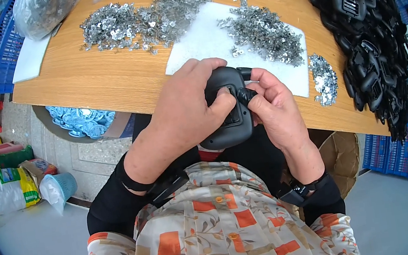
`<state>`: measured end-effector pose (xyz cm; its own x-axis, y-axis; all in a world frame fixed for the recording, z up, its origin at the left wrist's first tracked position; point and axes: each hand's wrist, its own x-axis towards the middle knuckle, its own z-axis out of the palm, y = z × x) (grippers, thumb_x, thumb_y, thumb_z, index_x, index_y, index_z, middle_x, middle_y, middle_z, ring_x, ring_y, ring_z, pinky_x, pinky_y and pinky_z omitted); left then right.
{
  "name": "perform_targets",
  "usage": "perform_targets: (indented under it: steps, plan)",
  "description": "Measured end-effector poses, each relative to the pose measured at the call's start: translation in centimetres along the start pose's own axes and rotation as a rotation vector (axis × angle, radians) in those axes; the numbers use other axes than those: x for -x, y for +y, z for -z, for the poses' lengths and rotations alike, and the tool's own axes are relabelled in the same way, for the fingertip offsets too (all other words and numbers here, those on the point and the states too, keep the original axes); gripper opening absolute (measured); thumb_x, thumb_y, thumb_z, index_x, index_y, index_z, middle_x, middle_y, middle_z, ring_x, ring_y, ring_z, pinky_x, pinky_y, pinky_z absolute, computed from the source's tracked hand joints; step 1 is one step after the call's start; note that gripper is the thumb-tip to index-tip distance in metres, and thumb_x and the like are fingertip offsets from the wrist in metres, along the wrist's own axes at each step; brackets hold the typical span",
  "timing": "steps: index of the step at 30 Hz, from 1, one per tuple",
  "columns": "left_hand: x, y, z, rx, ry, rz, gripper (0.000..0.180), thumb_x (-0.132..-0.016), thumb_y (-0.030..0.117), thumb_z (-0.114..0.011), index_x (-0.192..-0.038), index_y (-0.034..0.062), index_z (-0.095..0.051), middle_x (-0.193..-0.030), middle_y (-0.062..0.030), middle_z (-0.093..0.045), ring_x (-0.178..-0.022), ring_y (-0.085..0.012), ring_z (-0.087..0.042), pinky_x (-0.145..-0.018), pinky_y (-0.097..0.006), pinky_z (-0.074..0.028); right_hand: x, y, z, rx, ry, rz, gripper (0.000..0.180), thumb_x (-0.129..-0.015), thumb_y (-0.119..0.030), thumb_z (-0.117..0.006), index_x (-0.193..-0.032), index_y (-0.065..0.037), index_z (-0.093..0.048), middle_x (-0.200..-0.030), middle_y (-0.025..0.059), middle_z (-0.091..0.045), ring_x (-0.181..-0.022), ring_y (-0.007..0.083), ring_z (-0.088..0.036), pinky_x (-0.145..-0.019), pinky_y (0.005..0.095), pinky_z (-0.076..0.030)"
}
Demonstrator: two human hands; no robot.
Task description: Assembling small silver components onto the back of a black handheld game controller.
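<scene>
Over my lap, at the table's front edge, my left hand is closed around a rounded black plastic casing. Its thumb presses into the recessed middle of the casing, and its fingers go behind the far side. My right hand pinches at the casing's right edge, where a short black piece sticks out. A dark shape lies at the right thumb's tip; I cannot tell whether it is a part or a thumb cover. Beyond my hands, small metal clips lie heaped on a white foam sheet.
More metal pieces lie in heaps on the wooden table, with a small pile at right. Black casings are stacked along the right side. Below the left edge stands a bin of blue discs. A plastic bag sits back left.
</scene>
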<state>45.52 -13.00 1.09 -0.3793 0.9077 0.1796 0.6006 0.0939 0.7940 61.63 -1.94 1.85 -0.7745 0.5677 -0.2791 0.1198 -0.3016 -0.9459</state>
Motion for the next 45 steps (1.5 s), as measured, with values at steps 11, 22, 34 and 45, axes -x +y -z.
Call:
perform_targets:
  steps: [11,22,34,45]
  plan:
    - [-0.5,-0.7,1.5,1.127,-0.138,0.462,0.035,-0.106,0.024,-0.04,-0.123,0.0019,-0.061,-0.116,-0.0079,-0.065,-0.102,-0.0132,-0.061,-0.081,-0.027,-0.052,-1.8,0.1,-1.3,-0.077,-0.071,0.152,0.022,-0.101,-0.006,-0.056,-0.122,0.001,-0.058,-0.097,0.0021,-0.067,-0.07,0.005,-0.058,-0.06,0.0198,-0.046]
    - [-0.2,0.3,1.8,0.677,-0.154,0.375,0.042,-0.104,0.026,-0.039,-0.132,0.0019,-0.058,-0.116,-0.0055,-0.064,-0.096,-0.0121,-0.06,-0.08,-0.025,-0.048,-3.4,-0.2,-2.1,-0.055,-0.076,0.094,0.012,-0.091,0.003,-0.06,-0.101,0.004,-0.066,-0.091,0.0037,-0.071,-0.082,0.0074,-0.067,-0.074,0.023,-0.055]
    - [0.1,-2.5,1.4,0.76,-0.091,0.041,0.038,-0.104,0.017,-0.05,-0.138,0.0022,-0.053,-0.124,-0.0093,-0.063,-0.097,-0.0126,-0.064,-0.083,-0.021,-0.05,-3.3,-1.2,-1.7,-0.06,-0.096,-0.017,0.017,-0.1,-0.007,-0.056,-0.109,0.003,-0.067,-0.09,0.0068,-0.071,-0.078,0.0115,-0.068,-0.074,0.0243,-0.057]
    - [-1.6,-2.2,1.5,1.034,-0.215,0.318,0.039,-0.1,0.013,-0.052,-0.137,0.003,-0.052,-0.127,-0.0124,-0.062,-0.111,-0.017,-0.061,-0.092,-0.031,-0.051,-1.3,-0.6,0.4,-0.194,-0.179,-0.016,0.03,-0.102,-0.018,-0.059,-0.124,0.002,-0.059,-0.095,0.0098,-0.07,-0.074,0.0128,-0.065,-0.07,0.0249,-0.056]
